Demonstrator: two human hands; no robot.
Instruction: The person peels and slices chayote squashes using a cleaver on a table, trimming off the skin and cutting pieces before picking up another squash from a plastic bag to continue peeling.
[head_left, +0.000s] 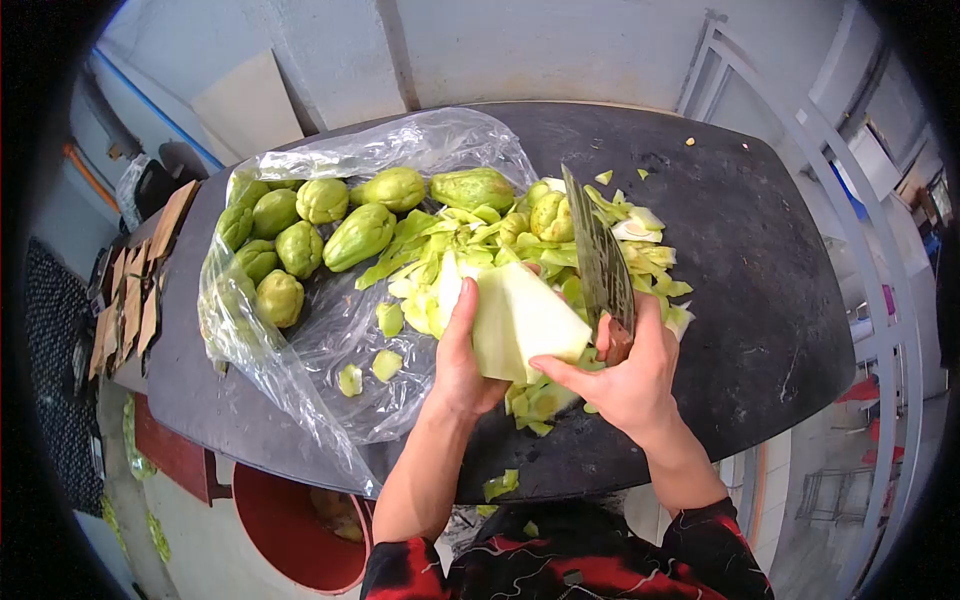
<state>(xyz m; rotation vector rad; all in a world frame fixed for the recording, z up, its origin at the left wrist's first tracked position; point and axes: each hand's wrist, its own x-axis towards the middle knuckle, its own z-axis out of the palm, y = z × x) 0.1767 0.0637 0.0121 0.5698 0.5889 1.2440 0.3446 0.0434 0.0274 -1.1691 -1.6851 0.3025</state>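
A peeled, pale chayote point(525, 322) is gripped in my left hand point(462, 355), thumb along its near left side. My right hand point(630, 372) is wrapped around the brown handle of a cleaver point(600, 250), its broad, wet-looking blade pointing up and away. The right thumb reaches over to touch the chayote's right edge. Beneath both hands spreads a pile of green peelings point(440, 245). Several unpeeled chayotes point(360, 237) lie to the left, on and inside a clear plastic bag point(300, 370).
The dark table point(745, 300) has rounded corners and a few scattered scraps. Below its front edge stands a red bucket point(290, 530) with pale pieces inside. A grey metal railing point(880, 250) runs along the right. Flattened cardboard point(135, 280) is stacked at the left.
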